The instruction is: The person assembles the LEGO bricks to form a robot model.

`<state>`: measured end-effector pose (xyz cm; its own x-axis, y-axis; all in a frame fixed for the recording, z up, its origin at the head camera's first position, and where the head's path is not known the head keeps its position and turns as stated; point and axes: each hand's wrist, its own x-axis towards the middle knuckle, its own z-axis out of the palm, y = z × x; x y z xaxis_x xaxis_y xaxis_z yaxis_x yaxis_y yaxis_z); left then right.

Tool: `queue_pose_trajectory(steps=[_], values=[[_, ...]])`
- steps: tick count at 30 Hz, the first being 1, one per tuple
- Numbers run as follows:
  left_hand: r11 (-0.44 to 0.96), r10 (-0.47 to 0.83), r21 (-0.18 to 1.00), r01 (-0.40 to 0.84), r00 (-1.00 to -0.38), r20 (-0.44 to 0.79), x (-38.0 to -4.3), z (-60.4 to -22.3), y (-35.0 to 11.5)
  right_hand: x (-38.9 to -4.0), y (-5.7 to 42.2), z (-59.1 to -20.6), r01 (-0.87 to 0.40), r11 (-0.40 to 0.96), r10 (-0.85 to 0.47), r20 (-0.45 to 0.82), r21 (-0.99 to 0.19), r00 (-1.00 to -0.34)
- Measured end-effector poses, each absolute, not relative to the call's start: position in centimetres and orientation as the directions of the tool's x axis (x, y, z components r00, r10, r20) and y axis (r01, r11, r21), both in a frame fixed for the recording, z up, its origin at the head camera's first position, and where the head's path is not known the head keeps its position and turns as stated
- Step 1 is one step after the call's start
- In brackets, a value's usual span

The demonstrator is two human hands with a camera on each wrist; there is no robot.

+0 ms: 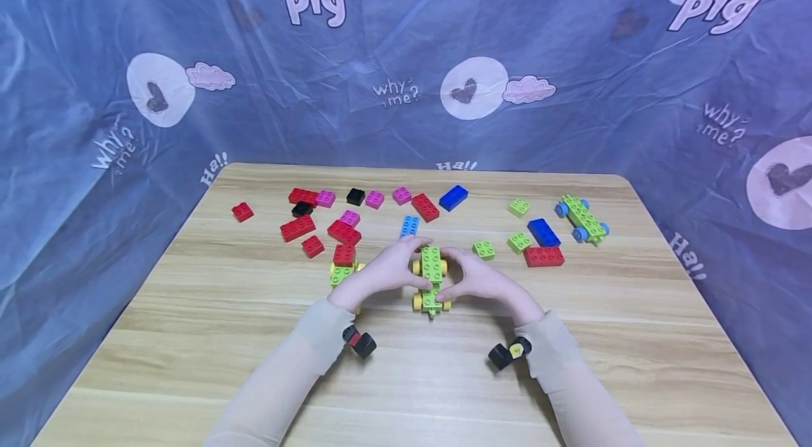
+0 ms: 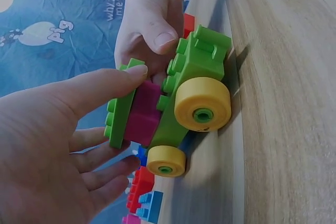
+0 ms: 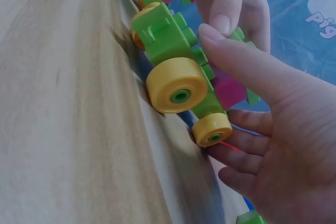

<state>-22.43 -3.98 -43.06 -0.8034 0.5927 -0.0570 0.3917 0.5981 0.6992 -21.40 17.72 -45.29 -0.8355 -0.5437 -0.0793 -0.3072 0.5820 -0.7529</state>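
Note:
Between the two hands stands a green toy car base (image 1: 431,302) with yellow wheels (image 2: 202,102). A magenta brick (image 2: 143,109) sits on it, topped by a long green brick (image 1: 431,264). My left hand (image 1: 395,268) holds the green brick from the left, thumb on its near end and fingers toward its far end. From the right, my right hand (image 1: 477,273) grips the same brick, its thumb at the near end. The fingers of the right hand reach forward beside the front wheel (image 3: 212,129).
A second green car (image 1: 341,277) with yellow wheels and a red brick (image 1: 345,254) stands left, partly behind the left hand. Several red, pink, black and blue bricks lie behind. On the right are green bricks (image 1: 483,249), a red brick (image 1: 544,256) and a blue-wheeled car base (image 1: 583,220).

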Motion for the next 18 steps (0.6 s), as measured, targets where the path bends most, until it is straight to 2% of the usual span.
queue_pose_trajectory(steps=[12,15,18], values=[[0.600,0.584,0.678,0.425,-0.812,-0.007,-21.2,-40.6,-5.1,-21.7,18.2,-45.1,-0.301,0.493,-0.516,0.004,-0.816,-0.856],[0.585,0.570,0.679,0.443,-0.821,0.045,-21.1,-39.4,-6.1,-21.8,18.4,-45.0,-0.310,0.466,-0.512,0.033,-0.829,-0.858],[0.558,0.538,0.671,0.487,-0.829,0.154,-21.3,-38.3,-7.7,-21.8,18.4,-44.8,-0.319,0.435,-0.503,0.066,-0.842,-0.862]])
